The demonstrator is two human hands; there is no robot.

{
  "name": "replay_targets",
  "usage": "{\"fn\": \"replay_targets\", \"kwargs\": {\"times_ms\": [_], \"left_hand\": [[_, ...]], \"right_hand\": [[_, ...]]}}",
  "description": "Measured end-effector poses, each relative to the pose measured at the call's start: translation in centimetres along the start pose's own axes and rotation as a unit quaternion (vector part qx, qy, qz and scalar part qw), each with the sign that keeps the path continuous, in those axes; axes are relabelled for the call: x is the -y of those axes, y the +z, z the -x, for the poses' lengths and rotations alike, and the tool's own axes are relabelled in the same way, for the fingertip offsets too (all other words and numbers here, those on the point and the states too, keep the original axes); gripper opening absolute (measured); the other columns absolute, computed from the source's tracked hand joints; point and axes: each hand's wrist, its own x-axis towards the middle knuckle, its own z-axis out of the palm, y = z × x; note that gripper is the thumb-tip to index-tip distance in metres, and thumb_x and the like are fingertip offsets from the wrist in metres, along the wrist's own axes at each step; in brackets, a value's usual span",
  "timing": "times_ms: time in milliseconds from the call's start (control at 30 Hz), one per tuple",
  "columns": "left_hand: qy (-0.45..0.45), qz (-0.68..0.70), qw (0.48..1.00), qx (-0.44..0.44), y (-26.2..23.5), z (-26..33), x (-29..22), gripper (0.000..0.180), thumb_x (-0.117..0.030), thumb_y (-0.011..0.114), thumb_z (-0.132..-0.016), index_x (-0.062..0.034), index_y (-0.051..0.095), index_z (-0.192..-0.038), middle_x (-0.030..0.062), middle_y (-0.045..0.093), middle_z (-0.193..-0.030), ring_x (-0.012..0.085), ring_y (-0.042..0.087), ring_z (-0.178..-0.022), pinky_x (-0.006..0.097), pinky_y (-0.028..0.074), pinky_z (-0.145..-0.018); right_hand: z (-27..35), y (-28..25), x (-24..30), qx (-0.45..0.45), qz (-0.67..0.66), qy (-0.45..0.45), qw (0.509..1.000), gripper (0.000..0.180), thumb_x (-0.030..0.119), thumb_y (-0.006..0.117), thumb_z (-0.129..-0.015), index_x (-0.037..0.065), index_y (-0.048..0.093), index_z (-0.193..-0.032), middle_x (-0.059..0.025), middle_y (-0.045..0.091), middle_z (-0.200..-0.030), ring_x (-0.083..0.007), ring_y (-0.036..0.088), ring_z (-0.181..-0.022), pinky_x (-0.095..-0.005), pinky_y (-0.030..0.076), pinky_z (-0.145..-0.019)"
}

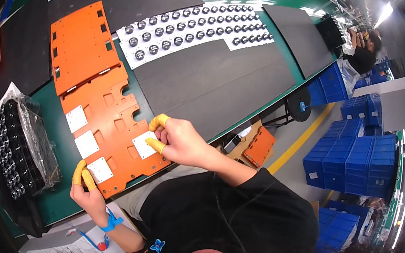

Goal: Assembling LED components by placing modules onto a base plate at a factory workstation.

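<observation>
An orange fixture board (106, 93) with cut-outs lies before me on the green table, its hinged orange lid (80, 43) folded back. Near its right front edge, my right hand (179, 141) closes yellow-capped thumb and forefinger on a white square plate (142, 147). At the near left edge my left hand (88, 194), also in yellow finger caps, has its fingertips close together at the corner of another white plate (101, 170). Two more white plates, one in the middle (87, 144) and one farther off (75, 119), lie along the board's left side.
White sheets (148, 36) with rows of round black parts lie beyond the board, near dark mats (208, 83). At left stands a black tray (12, 151) of shiny parts beside clear plastic wrap. Blue crates (353, 158) stack on the floor at right; another person (362, 56) sits farther off.
</observation>
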Motion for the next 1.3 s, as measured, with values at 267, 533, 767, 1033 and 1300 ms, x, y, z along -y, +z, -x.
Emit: {"fn": "replay_targets", "kwargs": {"times_ms": [267,533,767,1033,1300], "left_hand": [[0.004,0.012,1.000,-0.001,-0.2,0.0,-0.3,0.025,-0.008,0.053,-0.096,0.0087,0.064,-0.111,0.0162,0.070,-0.100,0.0198,0.066,-0.088,0.031,0.051,-0.076],[-0.015,0.042,0.999,0.003,-0.3,0.0,-0.8,0.026,-0.009,0.053,-0.097,0.0092,0.064,-0.110,0.0175,0.070,-0.097,0.0199,0.066,-0.085,0.031,0.052,-0.075],[-0.003,0.075,0.997,-0.019,-0.1,0.1,-0.3,0.025,-0.007,0.052,-0.096,0.0088,0.064,-0.110,0.0171,0.070,-0.096,0.0200,0.066,-0.083,0.032,0.052,-0.075],[0.012,0.053,0.998,-0.018,-0.1,0.0,0.3,0.024,-0.007,0.053,-0.095,0.0081,0.065,-0.109,0.0172,0.069,-0.095,0.0199,0.066,-0.081,0.032,0.051,-0.071],[0.053,0.026,0.998,-0.023,0.3,0.1,1.1,0.023,-0.007,0.054,-0.095,0.0075,0.065,-0.109,0.0178,0.069,-0.093,0.0194,0.064,-0.076,0.031,0.050,-0.065]], "right_hand": [[0.3,1.5,-1.7,-0.044,-0.097,-0.042,0.993,0.013,0.006,0.073,-0.082,0.000,0.061,-0.086,-0.0013,0.054,-0.070,-0.0068,0.045,-0.059,-0.0230,0.040,-0.055],[0.3,1.6,-2.1,-0.044,-0.112,-0.054,0.991,0.012,0.005,0.071,-0.084,0.000,0.061,-0.088,-0.0014,0.056,-0.071,-0.0067,0.045,-0.059,-0.0223,0.041,-0.056],[-0.1,1.1,-0.2,-0.028,0.113,-0.014,0.993,0.036,0.031,0.070,-0.087,-0.002,0.058,-0.092,-0.0102,0.059,-0.060,-0.0223,0.061,-0.054,-0.0333,0.048,-0.052],[-0.9,0.2,-0.4,0.004,0.245,-0.014,0.969,0.050,0.047,0.069,-0.084,0.000,0.057,-0.072,-0.0142,0.056,-0.054,-0.0343,0.061,-0.055,-0.0409,0.048,-0.053],[-0.9,0.1,-2.8,0.039,0.138,-0.083,0.986,0.048,0.038,0.074,-0.082,0.001,0.055,-0.058,-0.0122,0.051,-0.050,-0.0294,0.052,-0.046,-0.0365,0.040,-0.047]]}}
